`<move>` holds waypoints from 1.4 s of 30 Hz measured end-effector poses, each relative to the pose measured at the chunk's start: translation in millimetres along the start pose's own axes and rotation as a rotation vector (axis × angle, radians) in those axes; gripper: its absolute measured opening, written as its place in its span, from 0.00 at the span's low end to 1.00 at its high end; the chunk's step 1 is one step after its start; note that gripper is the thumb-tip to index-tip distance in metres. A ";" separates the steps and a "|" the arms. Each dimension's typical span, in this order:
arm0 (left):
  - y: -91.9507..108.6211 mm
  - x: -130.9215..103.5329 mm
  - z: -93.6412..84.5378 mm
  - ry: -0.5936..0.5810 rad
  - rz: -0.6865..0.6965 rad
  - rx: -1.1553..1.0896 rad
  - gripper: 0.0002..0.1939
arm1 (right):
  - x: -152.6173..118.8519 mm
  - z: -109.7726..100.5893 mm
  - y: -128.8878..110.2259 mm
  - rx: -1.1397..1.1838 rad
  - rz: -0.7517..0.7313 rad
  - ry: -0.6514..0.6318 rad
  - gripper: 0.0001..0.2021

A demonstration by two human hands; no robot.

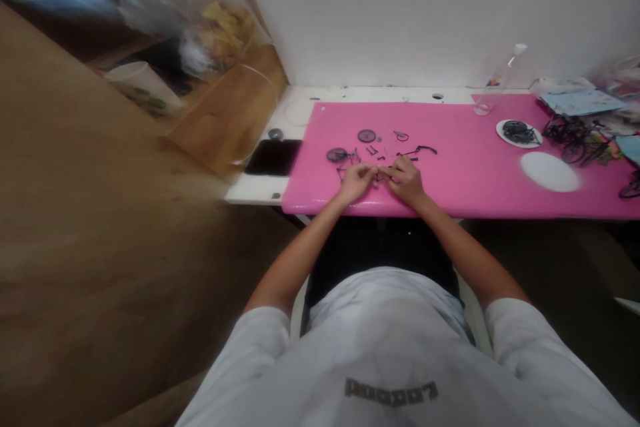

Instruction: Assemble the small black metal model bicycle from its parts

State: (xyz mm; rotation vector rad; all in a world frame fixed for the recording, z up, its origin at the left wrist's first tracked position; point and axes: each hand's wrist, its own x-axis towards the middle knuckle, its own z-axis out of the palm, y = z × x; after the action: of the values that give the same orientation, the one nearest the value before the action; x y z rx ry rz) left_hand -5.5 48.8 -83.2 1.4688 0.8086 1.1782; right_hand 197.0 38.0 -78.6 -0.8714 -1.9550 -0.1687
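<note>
Over the pink mat [450, 180], near its front edge, my left hand [357, 183] and my right hand [406, 180] meet with fingers pinched together. Whatever sits between the fingertips is small and mostly hidden. A dark bit shows below my right fingers, too small to name. Left of my left hand lies a dark miniature bicycle wheel [337, 155] with thin frame-like pieces beside it. Beyond the hands are another model wheel [367, 136], tiny dark parts [371, 150] and a small part with a ring [401, 137]. A thin, bent dark piece [427, 149] rests past my right hand.
To the right stand a clear bottle [495, 83], a white plate of dark parts [534, 136], a white oval [549, 171] and a heap of dark model bicycles [570, 137]. A black flat object [273, 157] lies left, near a wooden box side [225, 120]. A white wall [400, 20] rises behind.
</note>
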 end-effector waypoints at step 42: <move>-4.4 0.5 -3.2 -0.100 0.002 -0.057 0.23 | 2.4 -4.5 -1.5 0.046 0.095 -0.050 0.11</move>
State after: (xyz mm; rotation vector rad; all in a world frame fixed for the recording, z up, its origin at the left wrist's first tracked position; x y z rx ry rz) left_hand -7.9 51.3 -87.4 1.4693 0.7000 1.1113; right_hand 198.6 36.1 -73.9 -0.9439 -1.9512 -0.0465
